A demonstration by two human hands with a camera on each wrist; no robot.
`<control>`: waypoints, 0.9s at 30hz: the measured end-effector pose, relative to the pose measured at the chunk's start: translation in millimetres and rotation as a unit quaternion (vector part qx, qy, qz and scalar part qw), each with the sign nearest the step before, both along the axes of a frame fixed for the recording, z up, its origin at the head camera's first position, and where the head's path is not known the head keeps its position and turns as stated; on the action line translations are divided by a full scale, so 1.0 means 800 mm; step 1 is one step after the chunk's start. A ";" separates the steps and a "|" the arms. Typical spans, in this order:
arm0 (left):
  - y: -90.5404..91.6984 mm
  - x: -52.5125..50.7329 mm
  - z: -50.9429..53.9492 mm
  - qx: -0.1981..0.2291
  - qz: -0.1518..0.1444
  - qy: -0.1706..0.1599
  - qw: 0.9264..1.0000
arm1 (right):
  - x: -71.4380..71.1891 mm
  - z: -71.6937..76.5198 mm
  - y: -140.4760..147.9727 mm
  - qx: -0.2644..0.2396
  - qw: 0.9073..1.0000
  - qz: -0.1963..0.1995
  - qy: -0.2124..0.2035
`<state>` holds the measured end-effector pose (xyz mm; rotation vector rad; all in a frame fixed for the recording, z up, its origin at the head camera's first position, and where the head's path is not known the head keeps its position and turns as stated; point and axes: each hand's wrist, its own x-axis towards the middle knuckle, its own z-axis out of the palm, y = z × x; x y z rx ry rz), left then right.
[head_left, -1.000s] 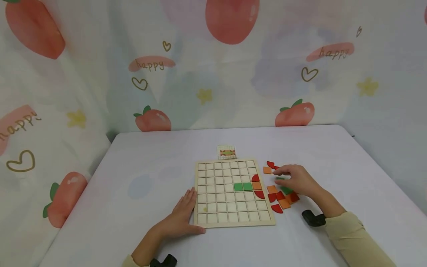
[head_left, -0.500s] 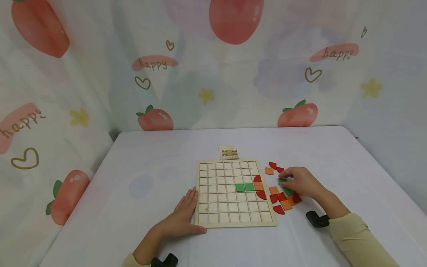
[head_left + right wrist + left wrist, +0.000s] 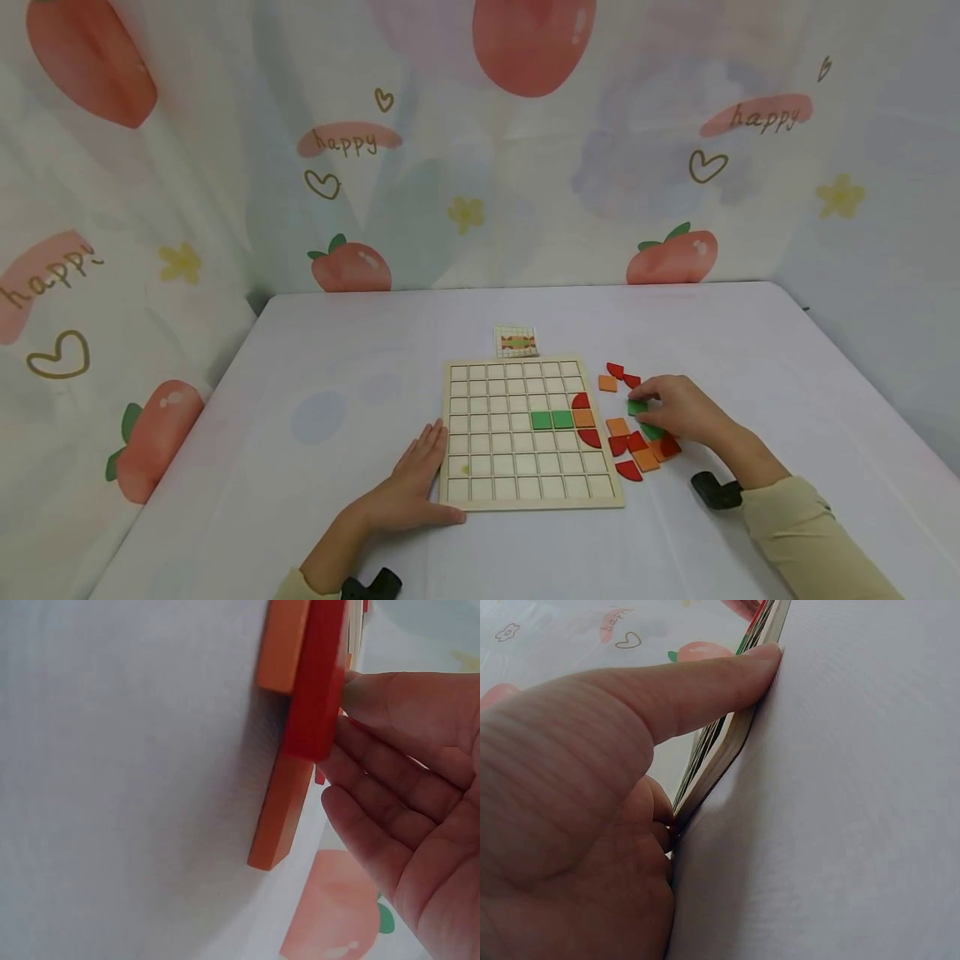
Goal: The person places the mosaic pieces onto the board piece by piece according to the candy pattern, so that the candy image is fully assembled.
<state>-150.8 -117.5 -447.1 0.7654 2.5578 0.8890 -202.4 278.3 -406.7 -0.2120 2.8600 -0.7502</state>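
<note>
Green tile (image 3: 637, 407): loose, right of board (image 3: 499, 442) | right hand (image 3: 678, 408): grip pinching it | left hand (image 3: 412, 482): spread, touching board | step: apparently pickup | next: likely a straight lift (neighbours crowd close)

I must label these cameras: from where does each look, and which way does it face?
Head: worn on the head, facing forward and down at the board; left hand and right hand show.
Left wrist: worn there, facing the board's edge; left hand partly shows.
Right wrist: worn there, facing a red piece and orange pieces; right hand partly shows.
Head and left wrist share the board and left hand.
</note>
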 end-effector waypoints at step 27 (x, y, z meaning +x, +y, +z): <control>0.000 0.001 0.003 0.000 0.001 -0.004 1.000 | 0.004 0.016 -0.033 -0.031 0.995 0.076 0.051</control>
